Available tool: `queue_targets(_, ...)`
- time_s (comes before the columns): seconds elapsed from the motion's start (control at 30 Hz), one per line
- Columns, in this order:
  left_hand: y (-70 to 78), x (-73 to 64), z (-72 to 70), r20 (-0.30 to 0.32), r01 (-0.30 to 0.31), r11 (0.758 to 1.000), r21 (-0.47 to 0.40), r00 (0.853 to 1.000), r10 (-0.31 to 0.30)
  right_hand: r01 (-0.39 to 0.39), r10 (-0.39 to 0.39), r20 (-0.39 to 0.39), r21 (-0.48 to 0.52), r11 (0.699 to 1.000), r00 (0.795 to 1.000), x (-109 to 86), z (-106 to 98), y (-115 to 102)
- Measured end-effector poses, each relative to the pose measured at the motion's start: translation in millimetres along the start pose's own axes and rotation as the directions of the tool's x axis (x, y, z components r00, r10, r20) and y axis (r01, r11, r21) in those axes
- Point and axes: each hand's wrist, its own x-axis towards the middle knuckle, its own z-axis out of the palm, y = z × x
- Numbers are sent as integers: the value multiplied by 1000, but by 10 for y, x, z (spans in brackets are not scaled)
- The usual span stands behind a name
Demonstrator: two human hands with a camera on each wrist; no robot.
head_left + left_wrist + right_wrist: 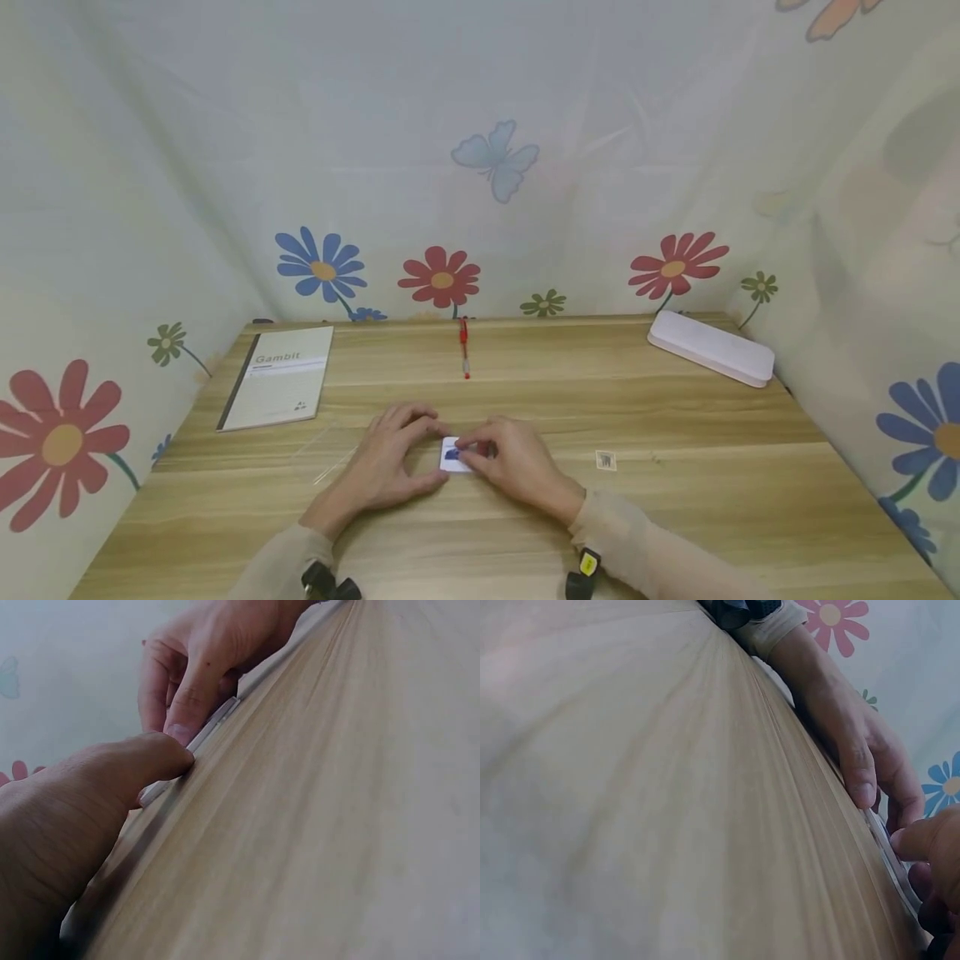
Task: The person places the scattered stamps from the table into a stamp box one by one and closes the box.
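Observation:
A small flat white square piece (455, 467), thin like a card or slim case, lies on the wooden table between my hands. Its top carries a small blue picture (452, 454), partly covered by fingertips. My left hand (386, 462) holds the square by its left side, thumb at the near edge and fingers at the far edge. Bent over it from the right is my right hand (517, 462), its thumb and index finger pinching close together at the blue picture. In the left wrist view, the square's thin edge (217, 720) shows beneath the right thumb (184, 724).
Right of my right hand lies a small stamp-like sticker (606, 460). A clear transparent sheet (326, 454) lies left of my left hand. Farther back are a notebook (281, 379), a red pen (464, 346) and a white case (711, 348). Flowered cloth (570, 242) surrounds the table.

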Motion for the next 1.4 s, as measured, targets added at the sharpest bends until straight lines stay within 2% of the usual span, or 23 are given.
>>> queue_targets(0.4, -19, 9, -22, 5, 6, 1000, 17, 1000, -6, 11, -11, -31, -10, 1000, 999, 35, 6, 8)
queue_targets(0.63, -35, -2, -12, 7, 16, 1000, 21, 1000, -16, -10, 17, -90, 81, 997, 996, 34, -68, -20)
queue_targets(0.8, -24, 0, -21, 9, 17, 1000, 19, 1000, -18, -24, 36, -65, 188, 982, 997, 71, -206, -13)
queue_targets(0.97, -24, -4, -5, 18, 20, 1000, 20, 1000, -20, 61, -38, -93, 259, 964, 995, 114, -387, 25)
queue_targets(1.13, -31, -10, 20, 22, 17, 1000, 3, 1000, -18, 130, -91, -174, 227, 965, 981, 141, -586, 91)
queue_targets(1.4, -26, -15, 25, 17, 13, 1000, -6, 1000, -13, 129, -80, -287, 158, 979, 955, 51, -945, 287)
